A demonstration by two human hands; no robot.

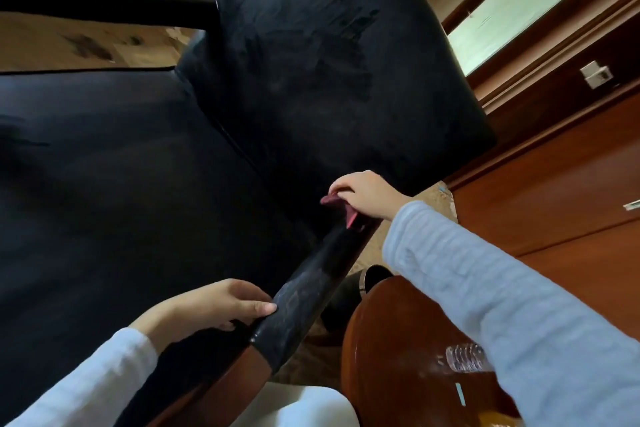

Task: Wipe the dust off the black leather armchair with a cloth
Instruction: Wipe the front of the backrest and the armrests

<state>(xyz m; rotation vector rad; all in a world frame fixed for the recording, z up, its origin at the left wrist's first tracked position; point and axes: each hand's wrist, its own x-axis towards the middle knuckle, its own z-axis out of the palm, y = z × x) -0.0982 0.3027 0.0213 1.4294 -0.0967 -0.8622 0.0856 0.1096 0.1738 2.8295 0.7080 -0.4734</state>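
Observation:
The black leather armchair (145, 163) fills most of the head view, its rounded backrest (318, 55) streaked with grey dust and wipe marks. My right hand (363, 194) grips a dark red cloth (341, 206) where the near padded armrest (311, 291) meets the backrest. My left hand (221, 305) holds the front end of that armrest, thumb on top and fingers curled under its inner side. The armrest's front half looks dusty; the part near the cloth looks darker.
A round brown wooden side table (391, 350) stands right of the armrest, with a clear plastic bottle (464, 357) on it. Brown wooden cabinets (554, 191) and a window (530, 0) lie to the right. Patterned floor (69, 45) shows beyond the chair.

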